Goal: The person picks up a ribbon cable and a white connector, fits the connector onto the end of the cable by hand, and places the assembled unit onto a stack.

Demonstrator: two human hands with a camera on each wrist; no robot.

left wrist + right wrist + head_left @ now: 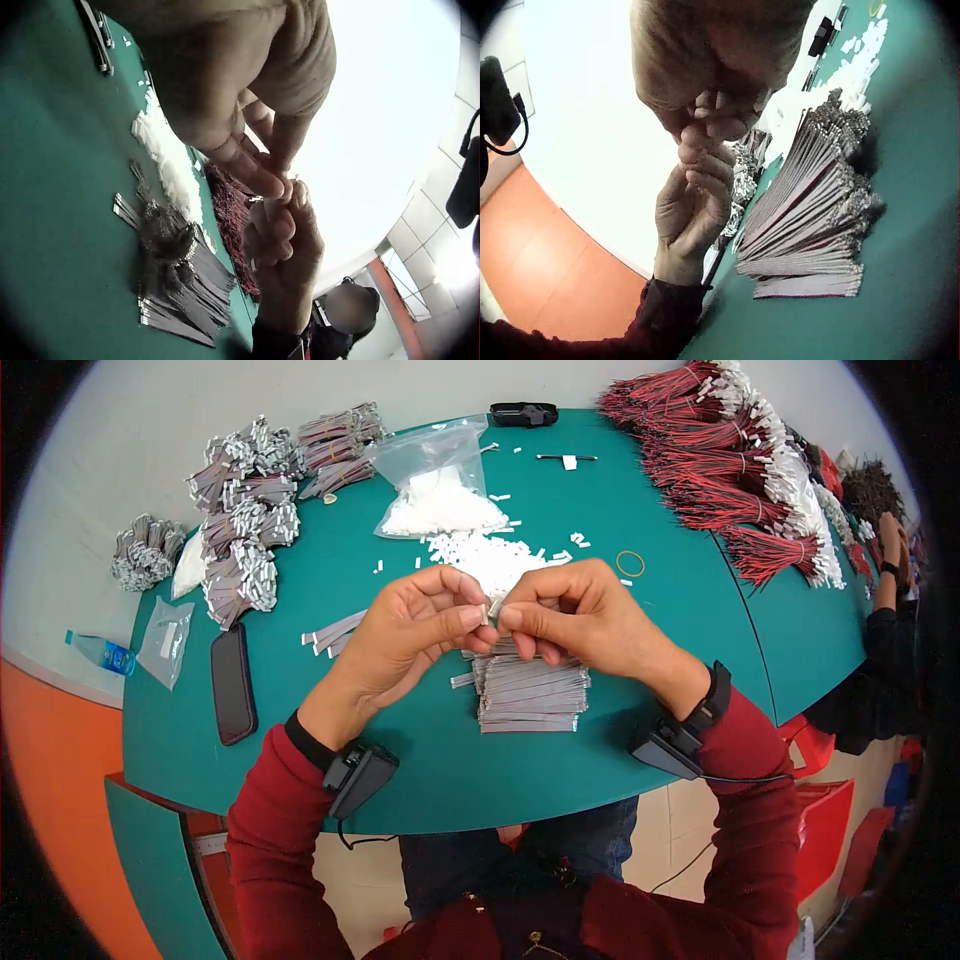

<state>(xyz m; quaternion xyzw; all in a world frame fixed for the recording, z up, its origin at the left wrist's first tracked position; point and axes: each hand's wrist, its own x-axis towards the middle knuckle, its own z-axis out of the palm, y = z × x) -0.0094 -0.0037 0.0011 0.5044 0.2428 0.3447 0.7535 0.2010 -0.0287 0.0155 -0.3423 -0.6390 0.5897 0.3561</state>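
Above the green table, both hands meet fingertip to fingertip in the head view. The left hand (415,625) pinches a small whitish connector piece (486,616) between thumb and fingers. Close against it, the right hand (590,622) has thumb and index finger pinched on the same small piece, mostly hidden by the fingertips. Below the hands lies a stack of flat grey ribbon cables (530,695), also visible in the left wrist view (184,289) and in the right wrist view (810,225). Behind them spreads a pile of small white connector housings (490,558).
A plastic bag of white pieces (440,500) stands behind the pile. Bundled grey cables (240,575) and a phone (234,685) lie at left, with a bottle (100,652). Red-black wire bundles (720,470) fill the back right. Another person's arm (888,565) shows at far right.
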